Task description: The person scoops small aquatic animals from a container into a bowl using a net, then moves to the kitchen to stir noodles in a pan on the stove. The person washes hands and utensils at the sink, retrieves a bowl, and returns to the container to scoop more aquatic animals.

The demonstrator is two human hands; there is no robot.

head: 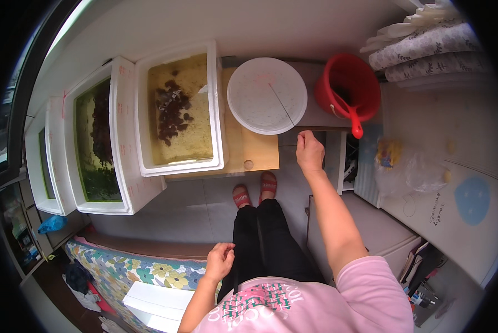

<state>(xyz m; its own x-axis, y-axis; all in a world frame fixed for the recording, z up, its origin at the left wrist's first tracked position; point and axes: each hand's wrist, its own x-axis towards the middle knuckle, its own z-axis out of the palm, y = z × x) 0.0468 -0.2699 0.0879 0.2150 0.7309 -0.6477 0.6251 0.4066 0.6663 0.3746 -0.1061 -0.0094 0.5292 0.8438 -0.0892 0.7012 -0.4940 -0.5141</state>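
Observation:
My right hand (310,150) is closed on the end of a thin rod (283,105), whose other end reaches over a round white tub (253,120). Reddish specks show in the tub near the rod's far end. Down by my thigh, my left hand (220,260) hangs with fingers curled; whether anything is in it cannot be told. A white foam box (220,125) left of the tub holds yellowish water with dark brown clumps. To the tub's right stands a red bucket (328,79) with a red handle (356,125) over its rim.
More foam boxes (122,137) with water, dark clumps and green plants stand at the left. A wooden board (261,154) lies under the tub. Right are a plastic bag (415,175) on a cabinet and patterned curtains (423,50). A flowered bed cover (149,266) and white box (159,301) are lower left.

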